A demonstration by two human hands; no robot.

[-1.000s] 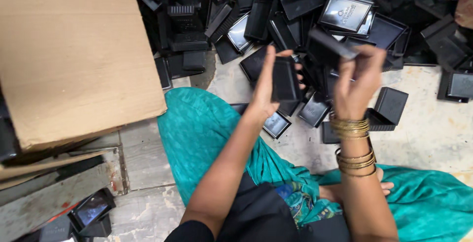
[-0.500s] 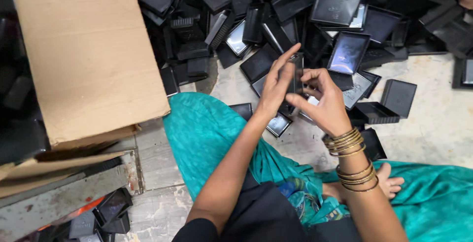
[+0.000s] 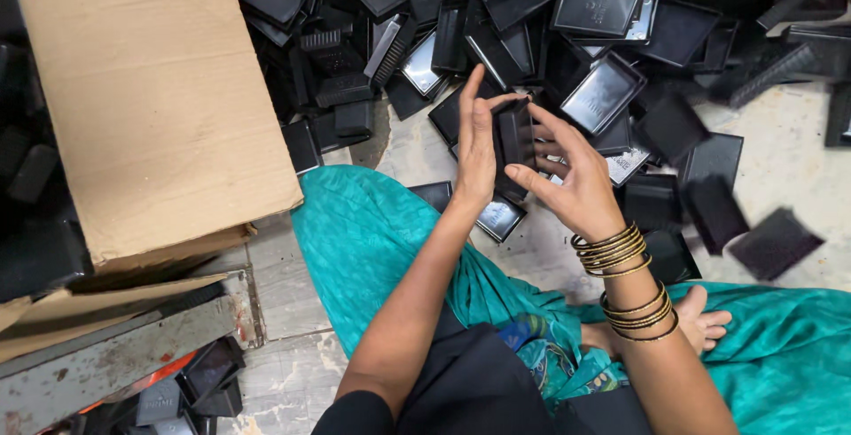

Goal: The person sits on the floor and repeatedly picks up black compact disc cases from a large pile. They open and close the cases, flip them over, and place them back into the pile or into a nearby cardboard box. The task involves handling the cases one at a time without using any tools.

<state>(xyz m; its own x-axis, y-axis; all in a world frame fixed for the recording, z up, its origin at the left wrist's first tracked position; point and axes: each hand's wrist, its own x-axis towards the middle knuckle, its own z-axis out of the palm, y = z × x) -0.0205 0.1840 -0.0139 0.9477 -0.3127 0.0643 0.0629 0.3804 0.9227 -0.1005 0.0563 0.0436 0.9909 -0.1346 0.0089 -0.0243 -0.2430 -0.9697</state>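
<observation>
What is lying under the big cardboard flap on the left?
Under the cardboard flap a few black plastic trays show at its left edge, in shadow. More black trays sit lower down beside a grey board. Whatever lies beneath the flap's middle is covered.

Seated on the floor [image 3: 789, 178], the person holds a small black plastic case [image 3: 514, 138] upright between the left hand [image 3: 476, 147] and right hand [image 3: 576, 182]. A heap of black cases [image 3: 532, 19] lies just beyond, and a cardboard box [image 3: 151, 98] stands at the left.
</observation>
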